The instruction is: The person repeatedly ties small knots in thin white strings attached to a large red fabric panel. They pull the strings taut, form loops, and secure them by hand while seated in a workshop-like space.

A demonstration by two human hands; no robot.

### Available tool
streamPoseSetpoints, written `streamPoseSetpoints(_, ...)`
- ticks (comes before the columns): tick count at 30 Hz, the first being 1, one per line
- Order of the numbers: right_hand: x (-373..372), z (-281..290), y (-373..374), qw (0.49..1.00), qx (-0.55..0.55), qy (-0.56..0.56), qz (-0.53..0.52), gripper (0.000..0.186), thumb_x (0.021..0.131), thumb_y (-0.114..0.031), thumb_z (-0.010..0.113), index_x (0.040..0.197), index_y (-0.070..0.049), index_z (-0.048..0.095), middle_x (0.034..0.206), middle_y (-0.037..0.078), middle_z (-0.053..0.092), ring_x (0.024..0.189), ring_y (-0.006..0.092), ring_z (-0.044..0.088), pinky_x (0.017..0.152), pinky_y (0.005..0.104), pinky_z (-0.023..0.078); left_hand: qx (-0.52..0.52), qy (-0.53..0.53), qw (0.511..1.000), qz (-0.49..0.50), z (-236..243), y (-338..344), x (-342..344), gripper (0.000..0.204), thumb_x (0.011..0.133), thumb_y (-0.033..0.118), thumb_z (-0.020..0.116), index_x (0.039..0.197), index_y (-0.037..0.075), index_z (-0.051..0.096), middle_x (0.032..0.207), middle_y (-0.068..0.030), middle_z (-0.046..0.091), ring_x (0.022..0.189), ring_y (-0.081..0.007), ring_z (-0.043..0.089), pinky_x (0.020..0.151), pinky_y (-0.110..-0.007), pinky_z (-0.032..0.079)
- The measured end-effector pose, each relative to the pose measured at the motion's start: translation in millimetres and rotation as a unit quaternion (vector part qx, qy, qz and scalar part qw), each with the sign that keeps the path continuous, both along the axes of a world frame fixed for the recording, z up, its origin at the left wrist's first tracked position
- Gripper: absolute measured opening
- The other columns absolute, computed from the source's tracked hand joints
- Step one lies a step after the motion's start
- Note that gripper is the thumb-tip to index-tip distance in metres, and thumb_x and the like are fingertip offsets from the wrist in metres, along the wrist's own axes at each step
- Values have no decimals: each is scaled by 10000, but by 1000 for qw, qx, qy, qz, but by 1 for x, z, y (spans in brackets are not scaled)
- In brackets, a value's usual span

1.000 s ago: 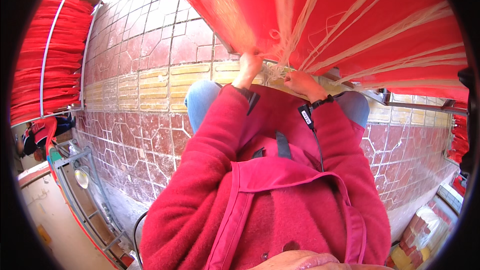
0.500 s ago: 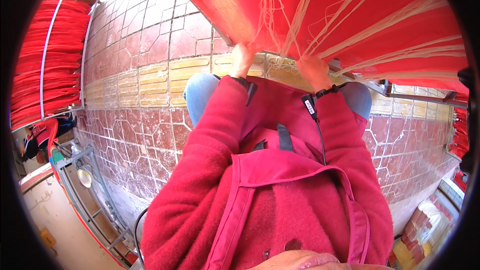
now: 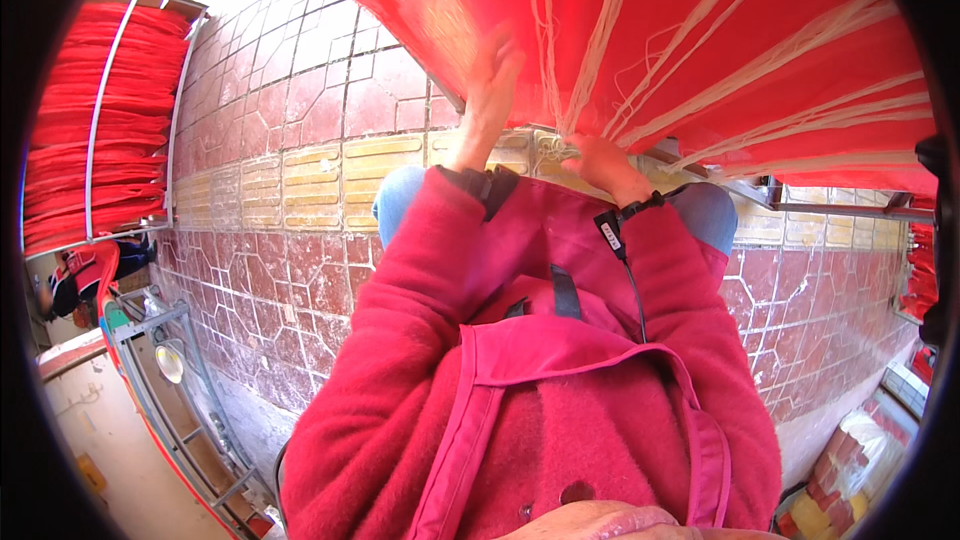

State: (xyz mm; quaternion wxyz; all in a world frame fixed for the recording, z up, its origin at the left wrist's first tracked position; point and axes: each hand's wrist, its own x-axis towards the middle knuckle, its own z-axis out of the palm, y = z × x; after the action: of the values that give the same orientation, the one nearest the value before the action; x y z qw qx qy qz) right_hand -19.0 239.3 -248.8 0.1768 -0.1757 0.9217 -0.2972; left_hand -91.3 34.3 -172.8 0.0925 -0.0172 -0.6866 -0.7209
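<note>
A red fabric sheet (image 3: 720, 0) fills the upper right, with long pale strands (image 3: 590, 50) fanning over it. My left hand (image 3: 488, 90) is raised in front of the fabric, left of the strands, its fingertips blurred, so I cannot tell whether they hold anything. My right hand (image 3: 598, 158) is closed on pale strands near their gathered lower ends, at the fabric's lower edge. A metal rail (image 3: 815, 208) runs below the fabric.
A rack of stacked red cloth (image 3: 125, 130) stands at the left. Below it are another person (image 3: 90, 275) and a metal frame (image 3: 175, 410). Paving (image 3: 270, 290) surrounds my bent knees. More red cloth (image 3: 918, 270) hangs at the far right; wrapped items (image 3: 850, 440) lie lower right.
My left hand has risen from the fabric's lower edge. My right hand has shifted slightly down and left since half a second ago.
</note>
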Motion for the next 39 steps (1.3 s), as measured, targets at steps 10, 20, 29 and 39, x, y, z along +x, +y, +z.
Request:
streamPoseSetpoints(10, -12, 30, -13, 982, -147, 20, -117, 400, 867, -229, 650, 1217, -46, 583, 1089, 195, 652, 1027, 321, 629, 861, 419, 498, -52, 21, 998, -43, 62, 5, -40, 221, 903, 104, 664, 1086, -19, 651, 1005, -59, 700, 929, -111, 640, 860, -245, 490)
streamPoseSetpoints(20, -24, 103, -27, 869, -460, 83, -162, 332, 897, -165, 669, 1187, -23, 592, 1043, 84, 648, 959, 183, 620, 810, 313, 502, 21, -54, 982, -179, 70, 7, 38, 158, 924, 113, 631, 1039, 9, 661, 973, -43, 692, 856, -81, 626, 772, -225, 494)
streamPoseSetpoints(29, 3, 129, -10, 799, -537, 49, -265, 117, 950, -68, 576, 1055, -20, 596, 936, 42, 652, 859, 100, 605, 784, 232, 482, 42, -28, 998, -46, 70, -35, 79, 172, 969, 144, 584, 1070, 39, 677, 924, -17, 700, 743, -36, 560, 648, -180, 429)
streamPoseSetpoints(39, 21, 148, -3, 718, -599, 108, -338, 83, 988, -109, 502, 1029, -41, 524, 841, 51, 603, 739, 114, 571, 704, 244, 489, 34, 87, 968, 231, 68, -89, 73, 232, 918, 163, 682, 1089, 5, 682, 806, 12, 641, 709, -35, 529, 613, -181, 419)
